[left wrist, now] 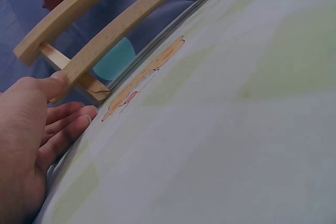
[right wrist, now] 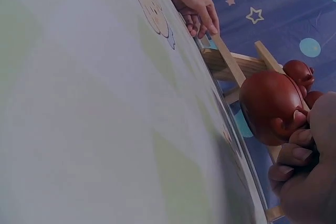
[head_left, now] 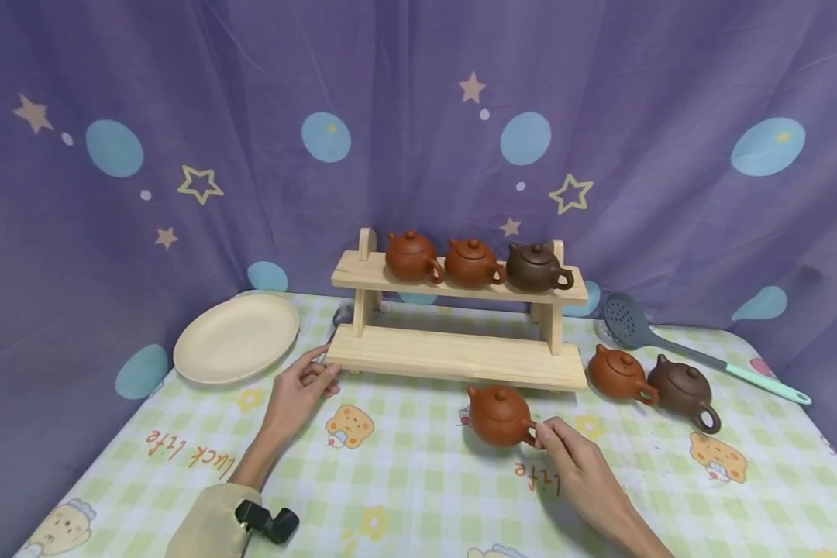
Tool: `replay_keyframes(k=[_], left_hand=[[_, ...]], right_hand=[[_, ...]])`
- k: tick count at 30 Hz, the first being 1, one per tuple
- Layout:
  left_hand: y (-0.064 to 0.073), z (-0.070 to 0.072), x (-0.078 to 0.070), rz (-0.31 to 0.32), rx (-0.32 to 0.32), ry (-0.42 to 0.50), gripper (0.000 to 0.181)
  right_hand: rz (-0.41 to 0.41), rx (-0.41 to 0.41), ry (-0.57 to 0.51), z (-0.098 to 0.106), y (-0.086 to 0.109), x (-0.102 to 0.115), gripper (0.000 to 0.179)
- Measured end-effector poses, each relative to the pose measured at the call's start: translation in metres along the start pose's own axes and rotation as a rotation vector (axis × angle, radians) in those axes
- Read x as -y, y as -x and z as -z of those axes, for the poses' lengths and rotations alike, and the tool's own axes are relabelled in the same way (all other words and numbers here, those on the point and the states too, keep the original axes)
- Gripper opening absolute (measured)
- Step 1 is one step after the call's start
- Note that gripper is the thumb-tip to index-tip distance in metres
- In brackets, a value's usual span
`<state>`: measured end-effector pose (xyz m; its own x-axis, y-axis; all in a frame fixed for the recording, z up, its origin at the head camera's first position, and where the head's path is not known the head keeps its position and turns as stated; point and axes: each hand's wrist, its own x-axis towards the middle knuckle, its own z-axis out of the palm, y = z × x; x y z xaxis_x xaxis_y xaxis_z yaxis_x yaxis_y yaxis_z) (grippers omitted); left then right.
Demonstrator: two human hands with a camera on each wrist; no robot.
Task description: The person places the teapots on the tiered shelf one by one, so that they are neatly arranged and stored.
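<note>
Purple curtain (head_left: 404, 194) with stars and blue spots hangs behind everything, and a green checked tablecloth (head_left: 307, 488) lies under my hands. From my head, I see my right hand (head_left: 583, 470) pinching the handle of a red-brown teapot (head_left: 500, 418), just in front of the wooden shelf (head_left: 453, 356); I guess the handle is easier to grab than the round belly. My left hand (head_left: 296, 397) holds the near left end of the shelf, maybe so it won't slide. Past my hands, three more teapots (head_left: 470, 265) stand on the top board, handles all pointing to my right, maybe so they look neat. Right of my right hand sit two other teapots (head_left: 619, 375), close together, with a spoon with holes (head_left: 626, 321) behind them. A plate (head_left: 237, 339) lies beyond my left hand, to its left. Something gray (head_left: 343, 315) peeks out past my left fingers, but the shelf hides part, so I can't tell what it is. From my left wrist, my thumb is on the lower board and my other fingers are below it; one teapot up top is cut off. From my right wrist, the teapot I hold looks lifted off the tablecloth, my fingers hide most of its handle, and my hand is cut off at the edge.
</note>
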<state>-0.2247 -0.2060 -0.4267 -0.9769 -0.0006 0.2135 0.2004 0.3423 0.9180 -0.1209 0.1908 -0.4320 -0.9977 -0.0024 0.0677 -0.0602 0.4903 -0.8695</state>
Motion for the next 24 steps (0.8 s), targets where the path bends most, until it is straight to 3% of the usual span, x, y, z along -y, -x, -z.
replay_keyframes(k=[10,14,19,24], left_hand=[[0.001,0.001,-0.002,0.006,0.003,0.015,0.049],[-0.003,0.0,0.01,0.024,-0.008,-0.001,0.05],[-0.009,0.0,0.031,-0.001,-0.013,0.011,0.054],[-0.01,0.0,0.033,-0.028,-0.013,0.024,0.055]], right_hand=[[0.048,0.01,-0.019,-0.003,-0.008,0.005,0.029],[0.072,0.011,-0.023,-0.006,-0.012,0.006,0.03],[0.082,0.019,-0.044,-0.009,-0.017,0.009,0.029],[0.097,0.027,-0.073,-0.013,-0.022,0.012,0.028]])
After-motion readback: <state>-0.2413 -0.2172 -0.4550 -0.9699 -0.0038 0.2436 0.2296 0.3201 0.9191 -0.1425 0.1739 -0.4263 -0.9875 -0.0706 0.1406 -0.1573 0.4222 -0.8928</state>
